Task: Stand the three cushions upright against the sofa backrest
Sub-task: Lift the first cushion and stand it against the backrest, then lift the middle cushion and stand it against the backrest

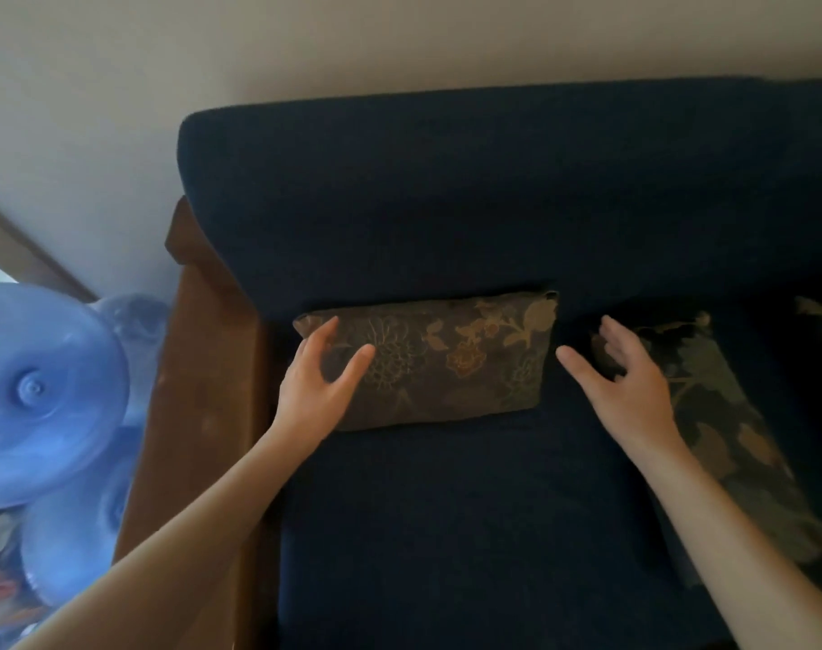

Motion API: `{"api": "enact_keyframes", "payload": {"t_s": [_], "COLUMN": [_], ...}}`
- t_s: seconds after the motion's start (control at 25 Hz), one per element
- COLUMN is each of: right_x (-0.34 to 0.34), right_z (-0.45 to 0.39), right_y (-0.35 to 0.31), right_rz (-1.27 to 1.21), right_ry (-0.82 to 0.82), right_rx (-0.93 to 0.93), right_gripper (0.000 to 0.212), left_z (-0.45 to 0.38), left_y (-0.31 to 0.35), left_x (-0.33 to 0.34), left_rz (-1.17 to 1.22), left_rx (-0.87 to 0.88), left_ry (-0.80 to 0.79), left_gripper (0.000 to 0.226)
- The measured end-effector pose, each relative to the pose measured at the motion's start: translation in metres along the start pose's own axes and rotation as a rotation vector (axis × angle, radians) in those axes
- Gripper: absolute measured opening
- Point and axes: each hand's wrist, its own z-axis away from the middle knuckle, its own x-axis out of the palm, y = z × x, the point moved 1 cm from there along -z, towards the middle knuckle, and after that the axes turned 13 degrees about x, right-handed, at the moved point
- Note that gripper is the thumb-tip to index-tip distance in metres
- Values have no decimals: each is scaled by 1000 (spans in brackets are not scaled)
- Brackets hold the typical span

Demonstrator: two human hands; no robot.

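Both of my bare forearms reach up from the bottom edge, the left from seven o'clock, the right from five o'clock, converging toward the middle. My left hand (317,382) is palm-down with fingers spread wide, thumb splayed toward three o'clock; its fingertips lie over the left end of the brown floral cushion (451,363), though I cannot tell whether they press on it or hover just above. Nothing is gripped. My right hand (627,372) is open too, fingers loosely extended toward twelve o'clock, thumb pointing to nine o'clock, holding nothing, poised between that cushion and a second floral cushion (728,429) at three o'clock.

That first cushion stands on its long edge at centre, leaning against the dark blue backrest (446,190) at twelve o'clock. Its neighbour lies flat on the seat (446,532). A sliver of a third cushion (821,316) shows at the right edge. Blue water bottles (43,401) crowd nine o'clock beyond the brown armrest (198,391).
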Motion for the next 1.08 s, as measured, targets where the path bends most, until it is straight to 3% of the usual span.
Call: {"api": "enact_keyframes", "payload": {"t_s": [0.24, 0.52, 1.08], "right_x": [-54, -118, -313], "right_z": [54, 62, 27], "right_y": [-6, 9, 123], "right_rz": [-51, -72, -59], "right_ry": [66, 138, 20], "right_rx": [27, 31, 33], "right_gripper": [81, 82, 77], "left_z": [20, 35, 114], "left_y": [60, 119, 257], "left_x": [-8, 20, 193], "left_rz": [36, 30, -14], "left_rx": [111, 156, 144], "left_ry": [-114, -90, -126], "left_gripper": [72, 64, 68]}}
